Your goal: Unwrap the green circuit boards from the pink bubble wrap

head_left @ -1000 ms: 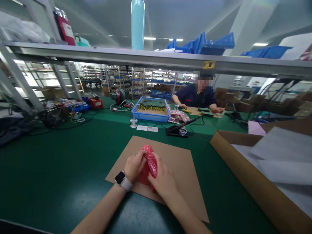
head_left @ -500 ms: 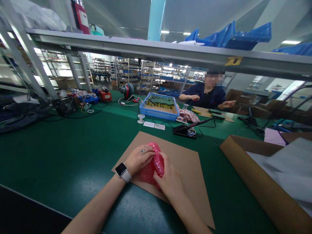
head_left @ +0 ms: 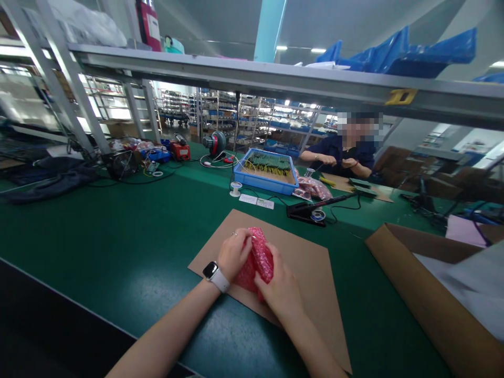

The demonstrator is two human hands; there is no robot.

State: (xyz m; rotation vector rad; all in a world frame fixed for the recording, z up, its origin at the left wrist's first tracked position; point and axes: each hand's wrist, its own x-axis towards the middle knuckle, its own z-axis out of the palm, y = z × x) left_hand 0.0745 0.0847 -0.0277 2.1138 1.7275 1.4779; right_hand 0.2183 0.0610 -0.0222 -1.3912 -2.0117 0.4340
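Observation:
A package in pink bubble wrap [head_left: 262,257] lies over a flat sheet of brown cardboard [head_left: 307,268] on the green table. My left hand [head_left: 235,254], with a ring and a white-strapped watch, has its bent fingers on the left side of the wrap. On the right side, my right hand [head_left: 280,283] grips the rolled part of the wrap between thumb and fingers. What lies inside the wrap is hidden.
A blue tray [head_left: 265,182] of green boards stands beyond the cardboard, with a soldering iron in its stand [head_left: 307,211] to its right. An open carton [head_left: 417,283] is at the right. A person [head_left: 346,152] works across the table.
The view has shifted, so most things appear farther right. My left fingers are more bent on the wrap. The person opposite has brought both hands together.

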